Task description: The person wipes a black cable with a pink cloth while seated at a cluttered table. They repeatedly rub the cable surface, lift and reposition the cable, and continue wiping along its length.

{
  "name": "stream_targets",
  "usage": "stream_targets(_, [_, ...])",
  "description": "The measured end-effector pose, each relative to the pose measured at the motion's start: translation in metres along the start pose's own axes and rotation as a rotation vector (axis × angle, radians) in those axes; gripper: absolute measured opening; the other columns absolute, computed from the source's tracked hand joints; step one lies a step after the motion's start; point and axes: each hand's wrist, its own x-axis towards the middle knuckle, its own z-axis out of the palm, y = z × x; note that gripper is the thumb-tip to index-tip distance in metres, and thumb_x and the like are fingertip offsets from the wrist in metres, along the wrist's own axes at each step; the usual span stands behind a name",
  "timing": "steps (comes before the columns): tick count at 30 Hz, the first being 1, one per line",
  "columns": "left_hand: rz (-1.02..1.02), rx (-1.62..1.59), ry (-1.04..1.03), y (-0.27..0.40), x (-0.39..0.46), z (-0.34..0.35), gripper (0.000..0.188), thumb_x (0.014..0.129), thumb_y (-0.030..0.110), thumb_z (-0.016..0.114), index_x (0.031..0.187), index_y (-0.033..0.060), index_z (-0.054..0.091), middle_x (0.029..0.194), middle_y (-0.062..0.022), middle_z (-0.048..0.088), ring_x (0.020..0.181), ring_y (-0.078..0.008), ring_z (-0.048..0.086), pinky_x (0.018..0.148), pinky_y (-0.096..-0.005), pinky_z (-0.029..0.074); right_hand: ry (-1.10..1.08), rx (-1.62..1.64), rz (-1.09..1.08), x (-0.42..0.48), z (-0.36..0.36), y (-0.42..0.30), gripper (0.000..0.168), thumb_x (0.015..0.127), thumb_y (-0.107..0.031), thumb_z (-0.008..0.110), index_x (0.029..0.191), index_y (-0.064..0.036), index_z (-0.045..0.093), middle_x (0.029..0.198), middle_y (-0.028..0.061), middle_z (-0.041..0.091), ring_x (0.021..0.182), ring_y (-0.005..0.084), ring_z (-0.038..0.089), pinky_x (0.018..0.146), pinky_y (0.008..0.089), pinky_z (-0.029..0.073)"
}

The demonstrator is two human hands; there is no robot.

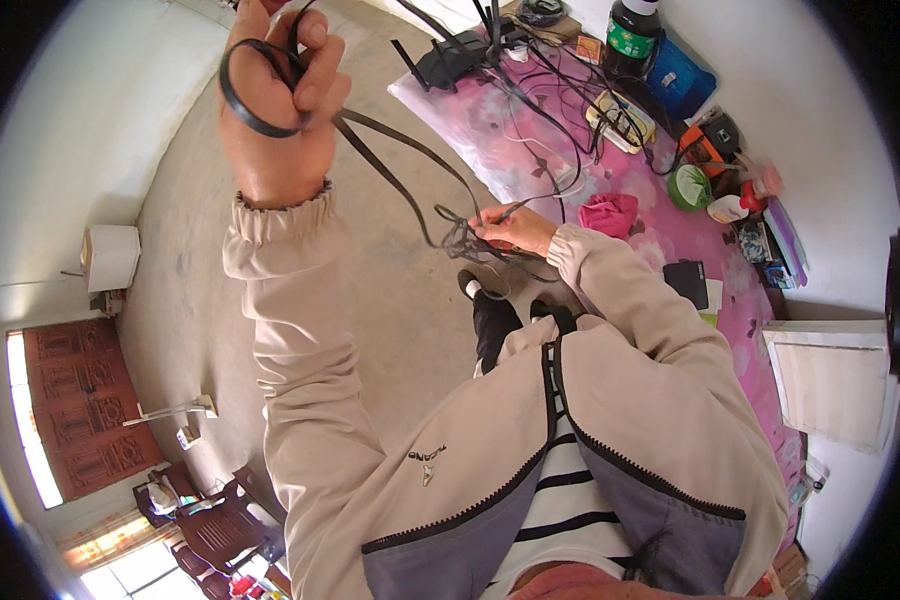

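Observation:
My left hand [285,112] is raised high at arm's length, its fingers curled around a flat black cable [390,169]. One loop of that cable [251,124] passes around the hand near the thumb. Two strands slope down from it toward a loose tangle [461,238]. Lower and to the right, beside the table edge, my right hand [521,229] pinches the cable at this tangle between thumb and fingers. Something small and reddish shows under the right hand, too hidden to name. More cable runs from there up onto the table.
A table with a pink floral cloth [649,244] stands on my right. On it are a black router [454,60], a dark bottle [631,37], a yellow container [621,124] under cables, a pink cloth [607,214] and a green bowl [688,187]. Wooden chairs [221,525] stand lower left.

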Motion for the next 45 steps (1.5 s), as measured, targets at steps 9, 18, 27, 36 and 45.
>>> stream_targets(9, [0.064,0.678,0.104,-0.028,0.006,-0.101,0.042,0.101,0.034,0.042,0.121,-0.0004,0.054,0.075,-0.0054,0.056,0.054,-0.0077,0.049,0.044,-0.0220,0.036,0.125,0.610,0.148,-0.039,-0.007,-0.035,0.018,0.095,-0.016,0.055,0.112,-0.009,0.056,0.105,0.0032,0.060,0.086,0.0158,0.064,0.069,0.0288,0.054])
stream_targets(18, [-0.169,1.045,0.160,-0.112,-0.021,-0.204,0.037,0.099,0.028,0.042,0.118,0.0007,0.058,0.087,-0.0115,0.064,0.065,-0.0155,0.062,0.052,-0.0266,0.050,0.034,0.644,-0.077,-0.058,-0.002,-0.068,0.018,0.091,-0.007,0.057,0.108,-0.001,0.054,0.103,0.0078,0.061,0.096,0.0161,0.063,0.084,0.0253,0.051])
stream_targets(27, [0.183,1.376,0.199,-0.181,-0.082,-0.194,0.033,0.092,0.018,0.058,0.118,-0.0023,0.056,0.098,-0.0113,0.064,0.093,-0.0236,0.063,0.078,-0.0360,0.052,0.025,0.514,-0.021,-0.059,0.009,-0.096,0.010,0.090,-0.013,0.054,0.094,-0.004,0.054,0.088,0.0050,0.061,0.075,0.0105,0.060,0.069,0.0227,0.051])
stream_targets(36, [-0.356,0.242,-0.229,-0.195,-0.124,-0.098,0.033,0.096,0.027,0.058,0.113,-0.0008,0.059,0.111,-0.0055,0.063,0.097,-0.0132,0.058,0.085,-0.0296,0.048,0.068,0.621,-0.036,-0.064,0.025,-0.103,0.017,0.090,-0.014,0.049,0.102,-0.002,0.054,0.088,0.0042,0.060,0.069,0.0087,0.056,0.060,0.0218,0.046])
stream_targets(45, [-0.476,0.312,-0.285,-0.194,-0.131,-0.082,0.030,0.093,0.018,0.061,0.115,-0.0027,0.056,0.101,-0.0029,0.062,0.092,-0.0097,0.057,0.078,-0.0261,0.048,0.075,0.547,-0.043,-0.074,0.019,-0.106,0.013,0.088,-0.015,0.053,0.092,-0.003,0.056,0.090,0.0080,0.063,0.078,0.0155,0.062,0.069,0.0299,0.050])
